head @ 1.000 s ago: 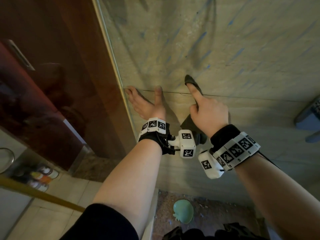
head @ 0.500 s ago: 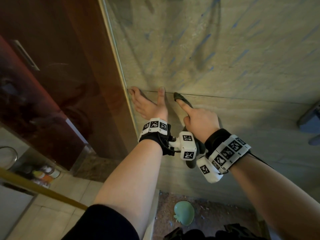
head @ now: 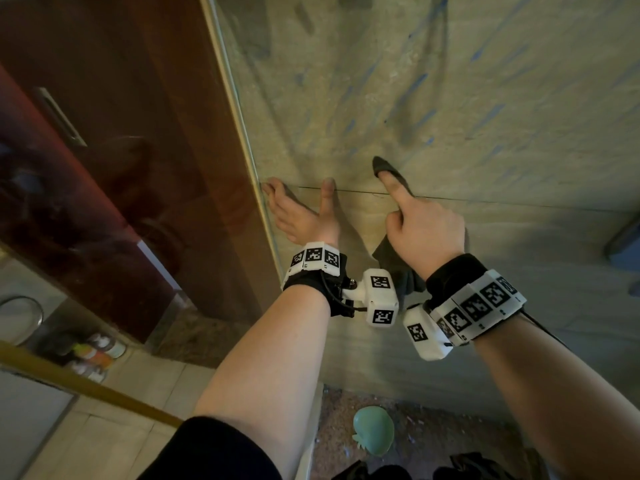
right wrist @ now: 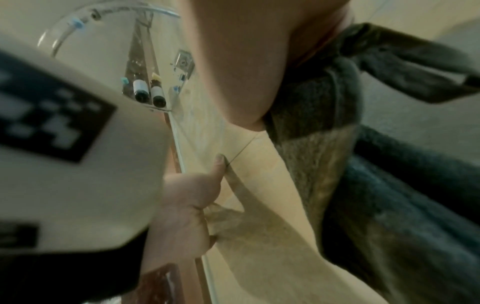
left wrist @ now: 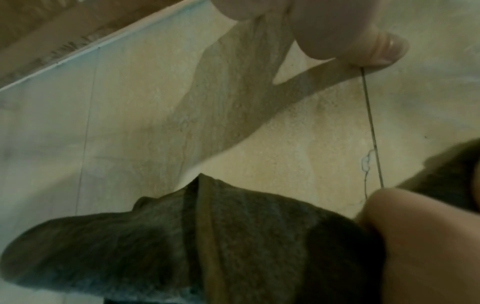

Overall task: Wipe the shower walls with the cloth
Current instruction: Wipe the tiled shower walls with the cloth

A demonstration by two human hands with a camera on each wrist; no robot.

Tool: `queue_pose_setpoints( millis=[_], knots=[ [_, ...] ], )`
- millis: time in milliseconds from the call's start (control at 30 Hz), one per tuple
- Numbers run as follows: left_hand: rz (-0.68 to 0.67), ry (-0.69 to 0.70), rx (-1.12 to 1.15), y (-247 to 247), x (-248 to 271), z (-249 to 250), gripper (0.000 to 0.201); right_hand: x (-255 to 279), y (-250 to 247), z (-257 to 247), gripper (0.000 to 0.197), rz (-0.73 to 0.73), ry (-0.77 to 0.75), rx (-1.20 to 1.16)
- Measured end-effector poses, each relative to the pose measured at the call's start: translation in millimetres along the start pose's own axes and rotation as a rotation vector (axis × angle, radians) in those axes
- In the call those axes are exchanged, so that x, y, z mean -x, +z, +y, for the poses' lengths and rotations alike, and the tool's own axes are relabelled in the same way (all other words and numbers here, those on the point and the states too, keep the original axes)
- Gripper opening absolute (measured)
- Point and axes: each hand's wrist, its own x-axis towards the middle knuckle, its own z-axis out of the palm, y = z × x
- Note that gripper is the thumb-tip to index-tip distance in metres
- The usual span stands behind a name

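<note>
My right hand [head: 424, 225] holds a dark grey cloth [head: 398, 271] against the beige tiled shower wall [head: 467, 98]. Its index finger is stretched out and presses the cloth's tip [head: 381, 166] onto the wall just above a grout line [head: 519, 202], while the other fingers curl round the bunched cloth. The rest of the cloth [right wrist: 324, 123] hangs below the palm. My left hand [head: 303, 209] lies flat on the wall beside the glass edge, fingers straight, thumb on the grout line. In the left wrist view the cloth [left wrist: 182, 236] fills the lower part.
A glass panel [head: 239, 140] stands to the left of the wall, with a dark wooden door [head: 121, 150] behind it. A green object [head: 374, 431] lies on the shower floor. Bottles [head: 97, 351] stand low at the left. A grey fixture [head: 623, 244] juts in at the right edge.
My right index finger slid the cloth down and left toward the left thumb, then back up and right above the grout line. The left hand stayed in place.
</note>
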Motion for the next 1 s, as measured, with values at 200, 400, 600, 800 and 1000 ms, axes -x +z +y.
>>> queue_pose_setpoints(
  millis=[200, 400, 600, 800, 1000],
  knots=[
    [-0.003, -0.046, -0.060, 1.3, -3.2, -1.6, 0.090, 0.9, 2.7, -4.3, 0.067, 0.013, 0.004, -0.055],
    [-0.001, -0.040, -0.056, 0.4, -1.8, 0.0, 0.089, 2.4, 22.1, -6.9, 0.064, -0.096, -0.049, 0.002],
    [-0.011, -0.042, -0.051, -0.6, -1.7, 0.1, 0.089, 5.4, 24.4, -6.4, 0.065, -0.129, -0.069, 0.029],
    [-0.025, -0.035, -0.038, 0.0, -3.1, -3.1, 0.103, 3.6, 6.9, -0.3, 0.065, -0.074, -0.031, 0.036],
    [-0.015, -0.036, -0.056, 0.6, -3.5, -1.1, 0.093, -2.3, -7.9, -0.7, 0.064, 0.037, 0.014, -0.033]
  ],
)
